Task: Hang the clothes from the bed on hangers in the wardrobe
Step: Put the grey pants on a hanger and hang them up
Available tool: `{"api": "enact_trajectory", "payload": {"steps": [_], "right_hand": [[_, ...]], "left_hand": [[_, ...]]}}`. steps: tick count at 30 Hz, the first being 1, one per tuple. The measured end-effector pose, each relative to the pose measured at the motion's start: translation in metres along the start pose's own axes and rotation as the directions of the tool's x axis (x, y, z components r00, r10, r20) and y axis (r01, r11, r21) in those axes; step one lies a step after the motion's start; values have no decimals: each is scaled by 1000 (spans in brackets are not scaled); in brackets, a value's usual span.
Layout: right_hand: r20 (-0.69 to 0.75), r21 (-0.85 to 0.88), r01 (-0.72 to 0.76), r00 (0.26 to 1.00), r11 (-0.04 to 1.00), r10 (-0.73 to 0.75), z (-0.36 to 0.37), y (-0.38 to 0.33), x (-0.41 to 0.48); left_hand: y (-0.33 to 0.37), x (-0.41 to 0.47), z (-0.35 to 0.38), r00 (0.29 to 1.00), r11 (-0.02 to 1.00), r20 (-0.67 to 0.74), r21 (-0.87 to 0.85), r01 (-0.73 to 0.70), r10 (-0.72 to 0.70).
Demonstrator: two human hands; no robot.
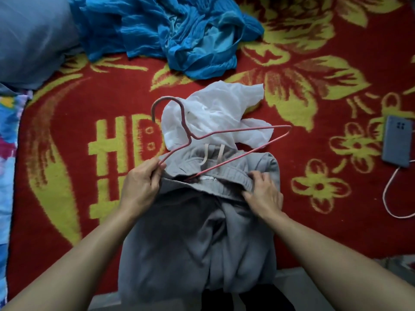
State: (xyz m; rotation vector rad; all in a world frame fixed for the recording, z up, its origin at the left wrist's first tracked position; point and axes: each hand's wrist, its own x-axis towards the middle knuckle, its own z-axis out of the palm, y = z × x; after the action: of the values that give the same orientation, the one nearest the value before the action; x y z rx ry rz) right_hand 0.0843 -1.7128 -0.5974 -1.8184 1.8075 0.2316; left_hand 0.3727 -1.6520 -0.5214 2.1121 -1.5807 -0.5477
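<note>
She's at the bed (74, 153) with the grey sweatpants (197, 239) laid flat, legs trailing over its near edge. Her left hand (140, 187) has its fingers pinched on one corner of the pink hanger (184, 123), tilting it toward the waistband (224, 178). The fingers of her right hand (262, 194) clutch that band, probably to hold it open for the hanger. A white garment (215, 108) and a blue one (179, 37) wait beyond (still unhung).
</note>
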Motion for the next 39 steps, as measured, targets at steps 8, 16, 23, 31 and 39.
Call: {"api": "enact_trajectory", "payload": {"steps": [8,16,23,31,39], "right_hand": [[125,707,-357,913,611,388,-98,41,66],[107,434,-96,993,896,54,-156,13,47],[-12,86,349,937,933,-349,-169,-51,11],[-224,129,713,698,689,-680,-187,-108,-67],[-149,434,733,631,523,-761,-285,-150,-178]], "left_hand": [[-17,-28,-4,953,952,180,146,-270,242],[-22,-32,-19,933,906,224,260,-335,281],[0,-35,-39,990,987,12,78,-140,140],[42,-48,-120,974,980,-109,-11,-199,197],[83,-102,-241,959,994,-281,-112,6,-38]]}}
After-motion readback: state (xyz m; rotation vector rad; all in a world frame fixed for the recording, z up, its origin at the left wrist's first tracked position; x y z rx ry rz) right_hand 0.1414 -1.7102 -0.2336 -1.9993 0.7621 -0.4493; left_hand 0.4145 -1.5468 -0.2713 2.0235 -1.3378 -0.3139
